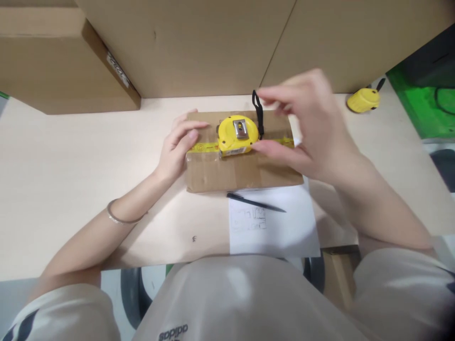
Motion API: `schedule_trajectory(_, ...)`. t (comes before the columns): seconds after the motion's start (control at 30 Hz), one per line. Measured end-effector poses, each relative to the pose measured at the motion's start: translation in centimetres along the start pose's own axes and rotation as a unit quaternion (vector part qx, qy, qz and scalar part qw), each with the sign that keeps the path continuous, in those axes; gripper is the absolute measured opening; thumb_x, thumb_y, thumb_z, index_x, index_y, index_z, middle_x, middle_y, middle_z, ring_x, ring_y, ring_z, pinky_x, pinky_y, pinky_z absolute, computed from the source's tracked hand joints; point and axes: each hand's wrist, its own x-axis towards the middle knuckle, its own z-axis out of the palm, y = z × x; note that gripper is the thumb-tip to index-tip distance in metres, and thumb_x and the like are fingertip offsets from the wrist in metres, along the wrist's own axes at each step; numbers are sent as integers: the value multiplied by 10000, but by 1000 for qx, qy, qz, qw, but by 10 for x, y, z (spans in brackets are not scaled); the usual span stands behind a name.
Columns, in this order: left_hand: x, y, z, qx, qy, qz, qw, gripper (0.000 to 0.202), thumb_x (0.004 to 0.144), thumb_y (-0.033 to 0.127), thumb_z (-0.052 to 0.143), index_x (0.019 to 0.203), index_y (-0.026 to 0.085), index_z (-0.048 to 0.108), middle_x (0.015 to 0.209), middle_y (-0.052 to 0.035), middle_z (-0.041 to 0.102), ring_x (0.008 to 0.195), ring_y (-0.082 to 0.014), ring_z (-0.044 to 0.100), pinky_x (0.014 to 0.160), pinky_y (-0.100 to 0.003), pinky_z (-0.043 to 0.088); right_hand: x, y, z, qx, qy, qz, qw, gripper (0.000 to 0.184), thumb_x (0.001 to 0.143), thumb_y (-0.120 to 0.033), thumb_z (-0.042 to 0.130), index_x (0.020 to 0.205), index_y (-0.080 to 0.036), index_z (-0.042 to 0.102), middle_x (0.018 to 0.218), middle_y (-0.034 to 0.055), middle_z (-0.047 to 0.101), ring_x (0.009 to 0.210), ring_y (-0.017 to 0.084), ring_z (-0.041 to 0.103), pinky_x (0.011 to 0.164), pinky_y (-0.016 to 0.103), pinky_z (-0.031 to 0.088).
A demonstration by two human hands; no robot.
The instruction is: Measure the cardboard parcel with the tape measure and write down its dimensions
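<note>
A small brown cardboard box lies on the light table. On its top rests a yellow tape measure with its yellow blade drawn out to the left and right. My left hand presses the blade's left end against the box, fingers curled over the edge. My right hand hovers at the box's right side, thumb on the blade near the case, and its fingers pinch the black wrist strap.
A black pen lies on a white sheet of paper in front of the box. A second yellow tape measure sits at the back right. Large cardboard boxes stand along the back. A green object is at the far right.
</note>
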Motion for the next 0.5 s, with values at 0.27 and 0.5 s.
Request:
schedule_trajectory(0.27, -1, -14, 2, -71, 18, -33, 997, 530, 979, 665, 385, 1012, 302, 769, 1421, -22, 591, 1440, -284, 452, 1256, -462, 324, 26, 19, 39, 157, -99, -67, 980, 442, 967, -402, 594, 1286, -166, 399, 1334, 128, 550, 1203, 205, 584, 998, 367, 482)
schedule_trajectory(0.5, -3, -21, 6, -179, -1, -61, 982, 557, 947, 730, 375, 1156, 321, 689, 1297, -25, 684, 1312, -304, 594, 1143, -481, 464, 50, -25, 40, 60, -141, -120, 981, 511, 1009, -331, 540, 1458, -214, 325, 1386, 108, 510, 1248, 231, 561, 984, 361, 488)
